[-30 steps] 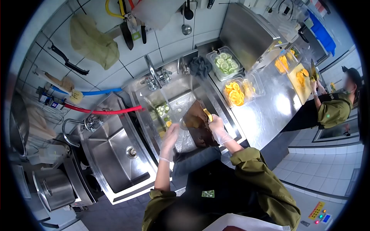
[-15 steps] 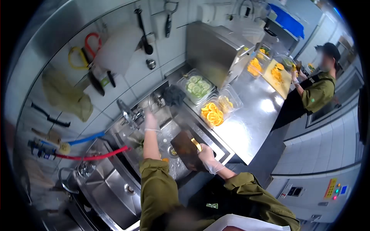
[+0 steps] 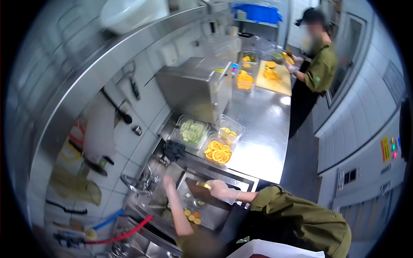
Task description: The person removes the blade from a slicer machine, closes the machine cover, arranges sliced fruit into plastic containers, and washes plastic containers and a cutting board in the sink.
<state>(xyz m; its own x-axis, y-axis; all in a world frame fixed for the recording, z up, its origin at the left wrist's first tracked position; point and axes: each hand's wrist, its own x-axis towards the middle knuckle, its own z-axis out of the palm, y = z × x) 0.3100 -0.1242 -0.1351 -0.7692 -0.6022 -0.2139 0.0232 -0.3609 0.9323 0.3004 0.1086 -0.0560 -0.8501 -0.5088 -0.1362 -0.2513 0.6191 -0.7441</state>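
Note:
My right hand (image 3: 220,190), in a clear glove, is closed around the yellowish handle of what looks like a broad cleaver (image 3: 193,189). Its dark, flat blade reaches over the sink (image 3: 215,217) and is hard to separate from the metal behind it. My left hand (image 3: 169,185) is blurred beside the faucet (image 3: 140,184), above the sink's far left side; its fingers do not show clearly. Several orange and yellow citrus pieces (image 3: 192,216) lie in the sink near the drain (image 3: 198,203).
Past the sink stand tubs of green slices (image 3: 192,132), orange slices (image 3: 218,152) and yellow pieces (image 3: 228,132). A dark cloth (image 3: 174,150) lies by the sink edge. Farther along the steel counter (image 3: 258,124), a co-worker (image 3: 316,64) handles fruit at a cutting board (image 3: 275,81).
The view has swung, showing more of the counter and co-worker. My left hand has shifted beside the faucet. The cleaver stays in my right hand, its blade now seen less face-on.

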